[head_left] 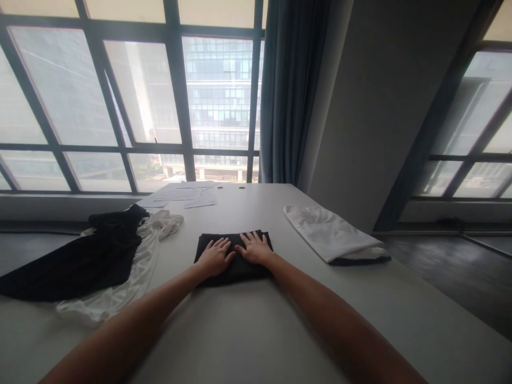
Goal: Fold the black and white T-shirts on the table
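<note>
Before tall dark-framed windows (218, 96), a white desk (240, 333) stretches out ahead of the hands. Well to the left of the hands lie a rumpled black garment (100, 250) and, partly under it, a crumpled white garment (149, 255); beyond the hands, to the left, are loose paper sheets (176, 194). The left hand (216, 257) rests palm down, fingers spread, on the folded black garment (240, 271), gripping nothing. This bundle sits on the desk directly under both hands and should handle as light, soft and limp, hard to damage but likely to unfold if pinched by one layer. The best hold is probably from beneath at its left and right sides, all layers together. It looks matt, plain and roughly rectangular, with layered edges; its exact type cannot be told. The right hand (255, 249) also lies flat, fingers apart, grasping nothing. Well to the right of the hands rests a folded white cloth (334, 234) with a dark layer (360, 261) along its near edge.
</note>
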A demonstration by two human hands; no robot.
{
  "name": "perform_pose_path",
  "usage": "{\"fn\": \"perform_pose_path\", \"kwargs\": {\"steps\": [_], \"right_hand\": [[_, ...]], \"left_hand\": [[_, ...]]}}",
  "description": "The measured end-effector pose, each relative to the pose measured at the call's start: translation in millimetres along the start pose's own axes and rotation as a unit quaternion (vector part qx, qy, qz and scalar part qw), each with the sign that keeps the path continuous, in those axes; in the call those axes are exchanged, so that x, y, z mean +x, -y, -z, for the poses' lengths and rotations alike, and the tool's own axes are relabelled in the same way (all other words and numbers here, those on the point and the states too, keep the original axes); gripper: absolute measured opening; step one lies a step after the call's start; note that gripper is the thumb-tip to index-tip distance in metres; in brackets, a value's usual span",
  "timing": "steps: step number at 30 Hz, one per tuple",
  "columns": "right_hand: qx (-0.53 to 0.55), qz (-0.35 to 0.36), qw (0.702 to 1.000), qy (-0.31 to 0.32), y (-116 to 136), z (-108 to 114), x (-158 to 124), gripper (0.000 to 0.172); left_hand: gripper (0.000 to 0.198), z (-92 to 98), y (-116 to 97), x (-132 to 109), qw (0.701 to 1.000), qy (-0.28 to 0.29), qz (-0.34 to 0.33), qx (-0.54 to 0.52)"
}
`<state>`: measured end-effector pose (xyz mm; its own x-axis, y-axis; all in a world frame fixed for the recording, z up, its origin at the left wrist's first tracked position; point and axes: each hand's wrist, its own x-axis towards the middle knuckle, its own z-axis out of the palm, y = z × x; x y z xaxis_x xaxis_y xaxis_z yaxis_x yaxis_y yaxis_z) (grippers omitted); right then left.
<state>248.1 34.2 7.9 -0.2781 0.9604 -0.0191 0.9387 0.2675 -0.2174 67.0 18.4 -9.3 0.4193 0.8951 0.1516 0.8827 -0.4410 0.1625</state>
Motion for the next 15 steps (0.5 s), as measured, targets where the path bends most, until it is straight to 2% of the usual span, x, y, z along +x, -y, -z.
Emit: {"fn": "perform_pose_path", "kwargs": {"steps": [5,9,12,15], "right_hand": [[0.012,-0.015,1.000,0.008,-15,-12,4,0.080],[0.014,-0.061,0.998,-0.003,-23,-9,5,0.086],[0.018,-0.123,0.992,-0.017,-27,-7,3,0.089],[0.015,-0.146,0.989,-0.028,-27,-5,-2,0.088]], "left_hand": [[0.067,-3.1,20,6,1.000,0.031,0.004,0.004],[0.080,2.6,33,8,0.995,0.030,0.090,0.009],[0.082,5.8,35,6,0.993,0.031,0.114,0.004],[0.079,10.6,29,2,0.992,0.017,0.126,0.025]]}}
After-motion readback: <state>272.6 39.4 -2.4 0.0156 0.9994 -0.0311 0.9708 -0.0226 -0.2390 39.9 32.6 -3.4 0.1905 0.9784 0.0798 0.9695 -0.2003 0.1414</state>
